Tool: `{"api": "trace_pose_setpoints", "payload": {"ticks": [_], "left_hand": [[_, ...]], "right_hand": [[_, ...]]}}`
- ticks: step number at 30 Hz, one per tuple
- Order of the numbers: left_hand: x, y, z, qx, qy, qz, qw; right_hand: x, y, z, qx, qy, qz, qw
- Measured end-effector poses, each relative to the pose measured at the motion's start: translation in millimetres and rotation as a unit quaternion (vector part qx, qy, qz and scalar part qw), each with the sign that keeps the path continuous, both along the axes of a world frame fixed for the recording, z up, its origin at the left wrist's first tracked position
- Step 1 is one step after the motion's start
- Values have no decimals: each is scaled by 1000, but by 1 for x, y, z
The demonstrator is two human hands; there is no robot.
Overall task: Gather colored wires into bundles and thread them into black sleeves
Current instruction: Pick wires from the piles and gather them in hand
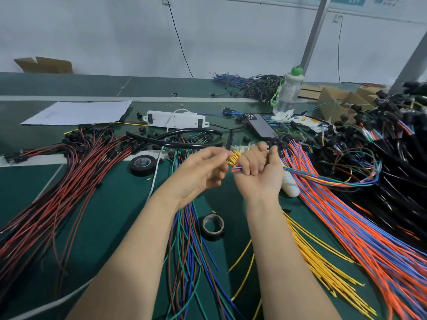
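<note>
- The right hand (258, 172), at centre, is clenched round a bundle of colored wires (236, 168). Its fingers hide most of the bundle.
- Yellow wire ends (234, 157) fan out on the left of the fist.
- The curled fingertips of the left hand (201, 172) meet at those ends. Blur hides whether they pinch one.
- Black sleeves (182, 132) lie just beyond, partly behind the hands.

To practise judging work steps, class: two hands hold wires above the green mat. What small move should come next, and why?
Likely the left hand should ease the yellow wire tips it pinches level with the other ends of the bundle gripped in the right hand. The yellow tips fan out and stick past the rest, so they might snag when threaded.
</note>
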State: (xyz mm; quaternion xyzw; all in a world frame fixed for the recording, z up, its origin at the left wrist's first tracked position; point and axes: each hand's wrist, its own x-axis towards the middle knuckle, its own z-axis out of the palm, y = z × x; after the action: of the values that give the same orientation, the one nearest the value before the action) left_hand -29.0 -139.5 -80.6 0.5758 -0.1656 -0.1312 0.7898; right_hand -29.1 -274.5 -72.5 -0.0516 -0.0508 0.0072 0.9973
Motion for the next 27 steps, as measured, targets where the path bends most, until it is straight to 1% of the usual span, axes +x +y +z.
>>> {"api": "trace_pose_setpoints", "payload": {"ticks": [1,2,3,4,5,6,7,8,9,11,12,13,14,15,17,18,19,20,21,24,27], "left_hand": [[10,-4,1,57,-13,62,996],[22,-9,2,151,-43,140,978],[34,-16,0,261,-83,212,938],[43,-24,-2,373,-116,256,885],[50,-32,-6,472,-134,268,829],[56,-40,-11,549,-134,260,783],[60,-46,-16,603,-125,249,747],[63,-51,-20,639,-117,243,720],[65,-54,-22,662,-115,240,701],[69,-56,-22,680,-119,239,683],[69,-53,-19,674,-127,243,685],[68,-48,-15,655,-134,257,698],[67,-41,-10,617,-135,277,724],[66,-33,-4,556,-129,299,765],[55,-16,10,364,-84,324,869],[47,-6,17,262,-55,327,906],[40,4,22,184,-39,325,927],[31,13,26,139,-33,322,936],[24,22,28,119,-32,321,939],[6,44,26,136,-18,325,936],[1,56,21,117,33,329,936]], "right_hand": [[3,-5,3,-33,7,-17,999],[6,-9,5,-69,14,-37,997],[8,-13,6,-102,23,-58,993],[10,-16,7,-127,33,-78,988],[11,-18,6,-146,45,-96,983],[12,-19,5,-159,57,-112,979],[12,-20,3,-168,66,-124,976],[11,-21,1,-174,72,-134,973],[12,-22,0,-180,77,-143,970],[12,-26,-2,-191,92,-157,965],[12,-28,-3,-197,104,-165,961],[12,-29,-3,-203,121,-174,956],[13,-31,-4,-209,141,-186,950],[14,-31,-5,-217,164,-197,942],[16,-29,-6,-238,209,-210,925],[17,-27,-7,-255,222,-211,917],[18,-23,-7,-278,229,-208,909],[18,-19,-7,-306,229,-202,902],[18,-15,-7,-332,223,-193,896],[16,-5,-8,-382,162,-163,895],[13,2,-9,-408,101,-143,896]]}}
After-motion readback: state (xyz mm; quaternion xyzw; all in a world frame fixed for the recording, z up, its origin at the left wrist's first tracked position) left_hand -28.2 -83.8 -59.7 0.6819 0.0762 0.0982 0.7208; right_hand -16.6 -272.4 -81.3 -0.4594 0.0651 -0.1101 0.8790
